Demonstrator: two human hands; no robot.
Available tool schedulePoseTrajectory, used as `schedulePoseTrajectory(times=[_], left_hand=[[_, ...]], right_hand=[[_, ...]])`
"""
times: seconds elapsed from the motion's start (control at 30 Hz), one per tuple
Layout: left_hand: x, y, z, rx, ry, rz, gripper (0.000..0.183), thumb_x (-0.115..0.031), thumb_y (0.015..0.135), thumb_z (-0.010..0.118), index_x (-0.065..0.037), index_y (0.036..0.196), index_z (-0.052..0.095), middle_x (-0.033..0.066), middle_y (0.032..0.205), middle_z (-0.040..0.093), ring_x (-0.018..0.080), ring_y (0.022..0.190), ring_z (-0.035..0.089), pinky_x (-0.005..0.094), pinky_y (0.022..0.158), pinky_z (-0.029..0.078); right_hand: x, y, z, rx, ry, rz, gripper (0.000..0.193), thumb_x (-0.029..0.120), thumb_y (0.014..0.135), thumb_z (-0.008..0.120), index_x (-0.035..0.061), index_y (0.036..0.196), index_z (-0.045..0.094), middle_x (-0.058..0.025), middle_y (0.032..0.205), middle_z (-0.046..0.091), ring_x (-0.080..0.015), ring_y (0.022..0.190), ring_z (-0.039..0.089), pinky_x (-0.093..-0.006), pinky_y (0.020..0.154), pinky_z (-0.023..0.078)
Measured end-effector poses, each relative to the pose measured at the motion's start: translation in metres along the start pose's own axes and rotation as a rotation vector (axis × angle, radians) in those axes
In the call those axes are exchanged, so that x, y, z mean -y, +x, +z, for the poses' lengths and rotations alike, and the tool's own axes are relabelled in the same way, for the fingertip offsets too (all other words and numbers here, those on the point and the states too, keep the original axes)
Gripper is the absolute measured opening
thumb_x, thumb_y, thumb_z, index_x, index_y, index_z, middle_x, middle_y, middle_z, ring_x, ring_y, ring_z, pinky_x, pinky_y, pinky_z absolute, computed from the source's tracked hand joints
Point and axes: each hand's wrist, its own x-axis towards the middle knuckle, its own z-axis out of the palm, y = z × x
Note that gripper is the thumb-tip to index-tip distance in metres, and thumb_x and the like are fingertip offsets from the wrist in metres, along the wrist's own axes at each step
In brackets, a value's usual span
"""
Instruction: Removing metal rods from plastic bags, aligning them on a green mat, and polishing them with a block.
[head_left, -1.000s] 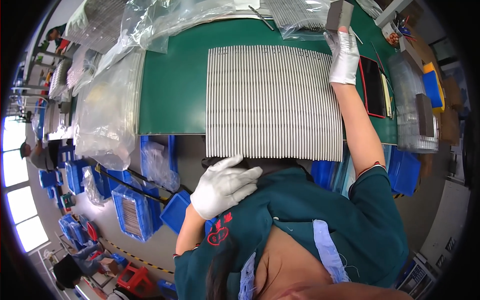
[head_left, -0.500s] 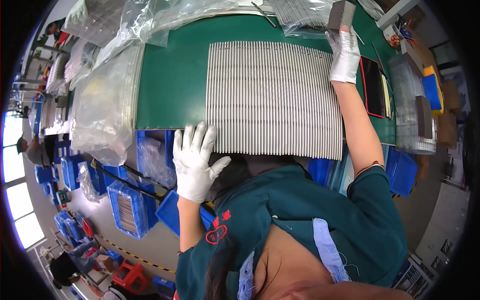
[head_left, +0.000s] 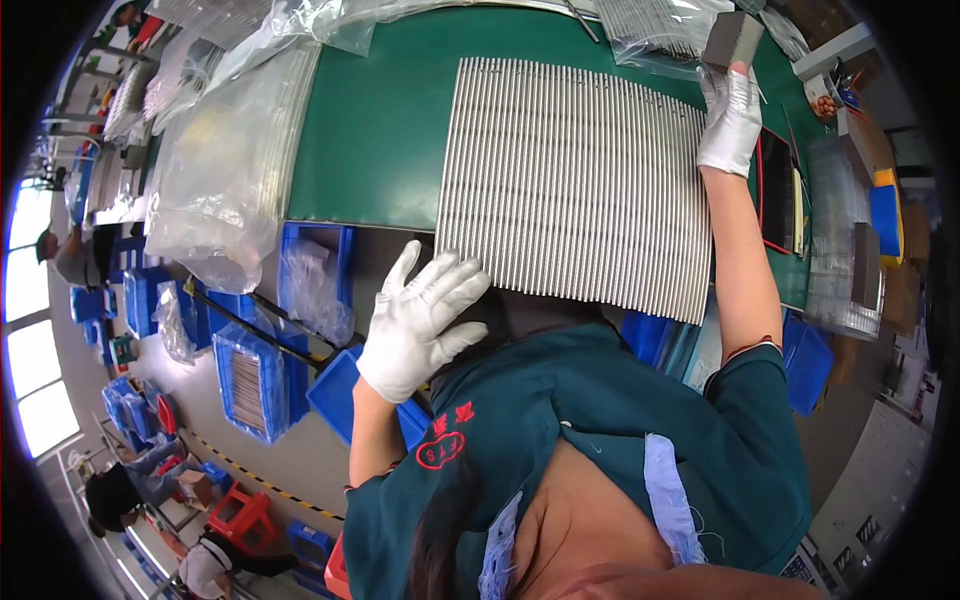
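Note:
A ribbed sheet of thin parallel silvery metal strips lies on the green tabletop, its near edge sticking out over the table's front. White-gloved, my left hand is open at the sheet's near left corner, palm down with fingers stretched to the right. Whether its fingertips touch the strips, I cannot tell. At the sheet's far right corner, my right hand, also gloved, grips a grey rectangular block by its near end. The block is raised beside the sheet; bare fingertips show on it.
Plastic-wrapped stacks lie on the table's left side. A red-edged phone lies right of my right forearm. Another grey block sits on clear plastic trays farther right. Blue crates stand on the floor at left, where other people work.
The whole view has shifted, moving the table up and right in the picture. My left hand has turned its fingers rightward along the sheet's near edge. My right hand still grips the block.

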Motion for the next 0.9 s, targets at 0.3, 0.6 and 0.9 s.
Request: schedulePoseTrajectory(times=[0.3,0.6,0.9], left_hand=[[0.053,0.048,-0.004,-0.342,0.216,-0.129,0.039,-0.024,0.09,0.059,-0.009,0.126,0.057,0.0113,0.128,0.059,0.0331,0.126,0.048,0.0479,0.11,0.031],[0.064,0.165,0.019,-0.161,0.402,0.226,0.051,-0.04,0.097,0.046,-0.011,0.138,0.046,0.0123,0.139,0.049,0.0305,0.133,0.041,0.0462,0.113,0.027],[0.09,0.163,0.012,-0.062,0.508,0.13,0.06,-0.053,0.098,0.035,-0.017,0.145,0.04,0.0141,0.148,0.04,0.0328,0.14,0.032,0.0504,0.116,0.02]], right_hand=[[-0.002,0.001,-0.004,-0.01,-0.032,-0.008,0.045,0.03,0.093,0.064,-0.0018,0.122,0.051,-0.0113,0.117,0.059,-0.0247,0.106,0.059,-0.04,0.097,0.048],[-0.003,0.006,-0.003,-0.004,-0.012,0.013,0.045,0.03,0.095,0.061,-0.0001,0.126,0.05,-0.0109,0.121,0.057,-0.0256,0.111,0.056,-0.043,0.101,0.044],[-0.002,0.007,-0.005,0.003,-0.001,0.003,0.053,0.028,0.095,0.062,-0.0039,0.133,0.045,-0.0107,0.121,0.057,-0.0214,0.105,0.058,-0.0396,0.098,0.048]])
